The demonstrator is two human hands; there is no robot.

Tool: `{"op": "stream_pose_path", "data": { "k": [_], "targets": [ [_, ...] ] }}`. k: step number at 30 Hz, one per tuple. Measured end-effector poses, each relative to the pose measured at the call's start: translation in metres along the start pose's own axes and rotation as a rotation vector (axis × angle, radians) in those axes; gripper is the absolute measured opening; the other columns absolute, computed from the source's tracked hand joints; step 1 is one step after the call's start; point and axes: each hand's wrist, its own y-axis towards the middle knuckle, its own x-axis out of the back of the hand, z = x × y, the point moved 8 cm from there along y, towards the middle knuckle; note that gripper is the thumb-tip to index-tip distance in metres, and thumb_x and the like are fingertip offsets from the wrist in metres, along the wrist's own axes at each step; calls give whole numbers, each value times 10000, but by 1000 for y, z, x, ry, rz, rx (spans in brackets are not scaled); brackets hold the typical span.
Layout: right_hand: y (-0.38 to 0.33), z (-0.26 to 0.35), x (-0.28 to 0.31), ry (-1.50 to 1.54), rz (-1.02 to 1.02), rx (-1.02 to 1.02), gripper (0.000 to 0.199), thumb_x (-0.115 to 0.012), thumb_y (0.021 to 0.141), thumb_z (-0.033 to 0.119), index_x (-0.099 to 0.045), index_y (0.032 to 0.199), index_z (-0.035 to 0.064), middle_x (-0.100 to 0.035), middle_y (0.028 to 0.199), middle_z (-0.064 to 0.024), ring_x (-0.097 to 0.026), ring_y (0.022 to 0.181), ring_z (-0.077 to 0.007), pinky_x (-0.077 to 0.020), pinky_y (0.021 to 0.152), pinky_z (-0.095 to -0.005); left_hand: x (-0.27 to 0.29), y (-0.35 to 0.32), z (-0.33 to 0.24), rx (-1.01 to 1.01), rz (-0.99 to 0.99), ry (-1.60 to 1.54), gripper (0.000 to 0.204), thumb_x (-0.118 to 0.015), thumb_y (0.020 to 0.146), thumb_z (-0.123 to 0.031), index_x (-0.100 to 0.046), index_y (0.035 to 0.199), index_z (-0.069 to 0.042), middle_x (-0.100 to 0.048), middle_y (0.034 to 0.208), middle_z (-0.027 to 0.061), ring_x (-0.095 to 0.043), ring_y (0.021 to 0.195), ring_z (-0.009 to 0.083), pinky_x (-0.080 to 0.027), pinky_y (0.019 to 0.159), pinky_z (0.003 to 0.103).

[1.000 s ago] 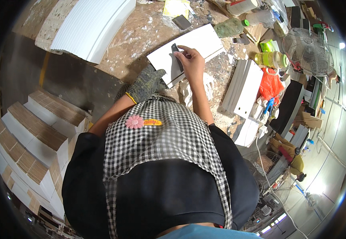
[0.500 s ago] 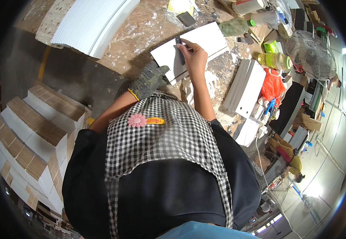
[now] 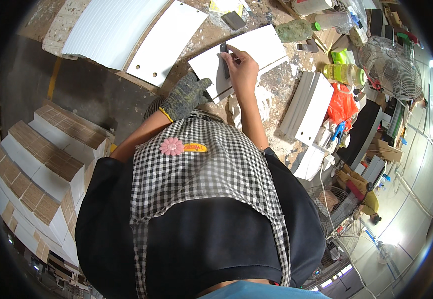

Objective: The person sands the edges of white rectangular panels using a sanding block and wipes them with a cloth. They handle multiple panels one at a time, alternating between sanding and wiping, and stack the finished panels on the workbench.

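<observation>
A white board point(image 3: 254, 47) lies on the worktable, with a narrow dark line along its near long edge. My left hand point(image 3: 184, 95), in a dark grey knitted glove with a yellow cuff, closes on the board's near left end. Its thumb reaches over the edge, and its other fingers are partly hidden. Bare, my right hand point(image 3: 243, 67) pinches a slim dark bar-shaped tool point(image 3: 224, 49) against the board's face. What kind of tool it is, I cannot tell. A white panel with holes point(image 3: 166, 42) lies left of the board.
Far left sits a stack of ribbed white panels point(image 3: 111, 30). Right of my arm lie stacked white boards point(image 3: 307, 107), a red plastic bag point(image 3: 340, 107) and a yellow-green bottle point(image 3: 345, 74). A dark block point(image 3: 233, 20) rests beyond the board. Cartons point(image 3: 62, 154) stand lower left.
The white panel with holes now lies beside the ribbed stack, where bare table showed before. My left hand has shifted slightly; my right hand stays almost where it was with the dark tool.
</observation>
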Motion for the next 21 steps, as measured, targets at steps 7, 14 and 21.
{"op": "stream_pose_path", "data": {
  "k": [7, 14, 21],
  "targets": [
    [0, 2, -4, 15, 21, 13, 320, -810, 872, 220, -769, 1146, 59, -726, 826, -133, -659, 655, -187, -530, 643, -323, 0, 2, 0, 45, 24, 12, 401, -752, 846, -157, -672, 1227, -56, -649, 1185, 206, -622, 1102, 368, -523, 967, 468],
    [-1, -1, -11, 19, 109, -8, 325, -814, 876, 228, -771, 1137, 39, -712, 742, -112, -584, 596, -111, -488, 580, -285, -5, 4, 3, 70, 103, 68, 341, -672, 897, -118, -675, 1235, -76, -640, 1193, 219, -622, 1093, 377, -524, 960, 473],
    [1, -1, -14, -8, 175, 7, 302, -809, 876, 182, -772, 1135, 31, -735, 745, -117, -629, 632, -100, -510, 600, -263, -4, 1, 4, 55, 67, 23, 337, -652, 905, -118, -681, 1239, -78, -648, 1179, 217, -624, 1086, 378, -519, 965, 475]
  ]
}}
